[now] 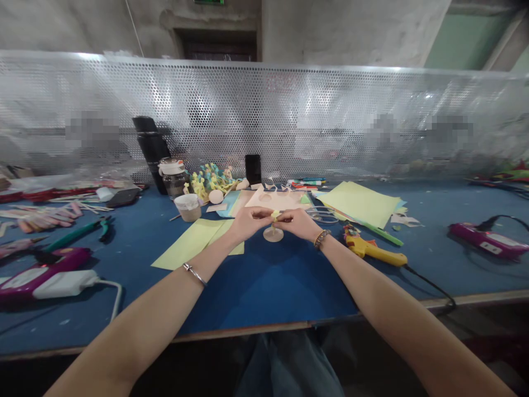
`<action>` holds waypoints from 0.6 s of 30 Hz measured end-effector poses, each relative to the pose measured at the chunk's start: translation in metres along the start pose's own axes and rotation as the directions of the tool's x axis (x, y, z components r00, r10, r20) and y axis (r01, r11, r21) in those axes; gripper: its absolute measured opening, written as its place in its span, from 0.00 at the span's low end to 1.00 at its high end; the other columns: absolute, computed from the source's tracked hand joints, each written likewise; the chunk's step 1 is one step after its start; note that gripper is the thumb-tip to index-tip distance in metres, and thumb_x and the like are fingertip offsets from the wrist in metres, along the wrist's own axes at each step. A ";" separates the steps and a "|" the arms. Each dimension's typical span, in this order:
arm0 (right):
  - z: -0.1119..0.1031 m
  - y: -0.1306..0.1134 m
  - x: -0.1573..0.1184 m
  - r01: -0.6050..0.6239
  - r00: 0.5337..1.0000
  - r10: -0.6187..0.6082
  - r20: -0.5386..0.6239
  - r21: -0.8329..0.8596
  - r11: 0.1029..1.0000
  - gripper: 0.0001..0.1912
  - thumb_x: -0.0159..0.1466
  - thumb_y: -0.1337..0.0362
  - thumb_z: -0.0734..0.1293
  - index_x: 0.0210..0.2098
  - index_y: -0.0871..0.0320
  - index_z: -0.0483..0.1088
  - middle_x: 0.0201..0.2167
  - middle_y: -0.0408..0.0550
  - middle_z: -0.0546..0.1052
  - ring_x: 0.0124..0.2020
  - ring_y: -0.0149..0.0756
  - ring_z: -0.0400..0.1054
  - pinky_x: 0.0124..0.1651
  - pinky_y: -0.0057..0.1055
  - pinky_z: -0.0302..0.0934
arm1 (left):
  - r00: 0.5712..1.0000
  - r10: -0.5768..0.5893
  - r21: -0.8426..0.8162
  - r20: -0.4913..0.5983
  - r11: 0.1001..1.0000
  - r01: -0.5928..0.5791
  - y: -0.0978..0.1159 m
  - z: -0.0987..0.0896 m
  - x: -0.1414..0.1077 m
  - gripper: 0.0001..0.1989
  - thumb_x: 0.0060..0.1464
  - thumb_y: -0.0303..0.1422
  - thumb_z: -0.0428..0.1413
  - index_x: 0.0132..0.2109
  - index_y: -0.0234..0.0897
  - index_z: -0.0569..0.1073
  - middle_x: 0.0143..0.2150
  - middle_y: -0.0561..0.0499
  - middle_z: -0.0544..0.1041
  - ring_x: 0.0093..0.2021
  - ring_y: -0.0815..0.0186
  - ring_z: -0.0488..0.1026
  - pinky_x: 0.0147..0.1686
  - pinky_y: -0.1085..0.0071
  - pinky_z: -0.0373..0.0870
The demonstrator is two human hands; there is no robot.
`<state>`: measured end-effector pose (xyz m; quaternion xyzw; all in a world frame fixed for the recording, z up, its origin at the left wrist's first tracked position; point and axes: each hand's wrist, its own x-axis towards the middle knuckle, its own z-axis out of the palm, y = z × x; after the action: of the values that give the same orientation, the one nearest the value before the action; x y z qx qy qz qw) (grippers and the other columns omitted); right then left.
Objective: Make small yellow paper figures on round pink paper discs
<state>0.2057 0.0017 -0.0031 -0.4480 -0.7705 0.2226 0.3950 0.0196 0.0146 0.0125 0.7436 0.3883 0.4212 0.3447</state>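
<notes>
Item: small yellow paper piece (275,215)
Left hand (248,223): pinching it, from its left
Right hand (295,223): pinching it, from its right
Below item: round tan disc (273,234)

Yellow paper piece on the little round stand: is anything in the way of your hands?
No, nothing visible is in the way. The left hand and right hand are already touching the yellow paper piece from both sides, just above the round stand.

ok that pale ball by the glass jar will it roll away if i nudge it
The pale ball looks round, so it would probably roll easily on the flat blue mat. Its matte surface suggests foam or paper, so probably light. The paper cutouts behind it might block it that way.
</notes>
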 end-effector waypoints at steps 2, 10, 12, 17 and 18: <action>0.000 0.000 0.000 -0.009 1.000 0.009 -0.008 -0.006 1.000 0.08 0.56 0.62 0.70 0.31 0.60 0.80 0.31 0.48 0.80 0.33 0.34 0.72 0.38 0.28 0.63 | 1.000 0.014 -0.007 0.004 1.000 -0.014 -0.002 0.000 0.001 0.13 0.46 0.33 0.62 0.40 0.32 0.79 0.41 0.44 0.81 0.41 0.61 0.78 0.44 0.66 0.74; -0.001 0.008 0.000 -0.059 0.990 0.066 0.122 -0.060 0.996 0.10 0.54 0.61 0.70 0.33 0.60 0.80 0.30 0.45 0.80 0.31 0.35 0.72 0.35 0.27 0.63 | 1.000 -0.014 -0.023 0.007 1.000 0.014 -0.003 -0.002 0.002 0.14 0.45 0.29 0.61 0.41 0.31 0.78 0.40 0.44 0.81 0.41 0.61 0.78 0.45 0.66 0.74; -0.001 0.008 0.000 -0.057 0.988 0.071 0.139 -0.101 0.993 0.09 0.53 0.63 0.70 0.33 0.60 0.80 0.30 0.45 0.80 0.31 0.34 0.71 0.34 0.26 0.62 | 0.999 -0.018 -0.011 0.033 1.000 0.018 -0.003 -0.003 0.002 0.16 0.43 0.25 0.59 0.43 0.31 0.78 0.39 0.45 0.81 0.40 0.62 0.78 0.45 0.67 0.73; 0.000 0.007 0.000 -0.016 0.987 0.042 0.155 -0.169 0.986 0.09 0.54 0.65 0.70 0.33 0.61 0.80 0.29 0.45 0.80 0.29 0.32 0.70 0.33 0.25 0.60 | 0.993 0.009 0.052 0.122 0.999 -0.015 -0.006 -0.003 0.001 0.16 0.40 0.24 0.59 0.40 0.34 0.78 0.37 0.49 0.81 0.39 0.64 0.77 0.43 0.69 0.72; 0.001 0.007 0.001 -0.012 0.987 0.041 0.156 -0.183 0.983 0.09 0.55 0.65 0.69 0.33 0.61 0.80 0.29 0.45 0.80 0.29 0.31 0.70 0.33 0.25 0.59 | 0.991 0.017 0.064 0.129 0.998 -0.025 -0.007 -0.003 0.000 0.14 0.41 0.25 0.59 0.39 0.34 0.78 0.36 0.49 0.81 0.39 0.64 0.77 0.42 0.70 0.72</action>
<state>0.2088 0.0058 -0.0081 -0.4733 -0.8104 0.1920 0.2869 0.0148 0.0187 0.0080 0.7842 0.3710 0.3631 0.3399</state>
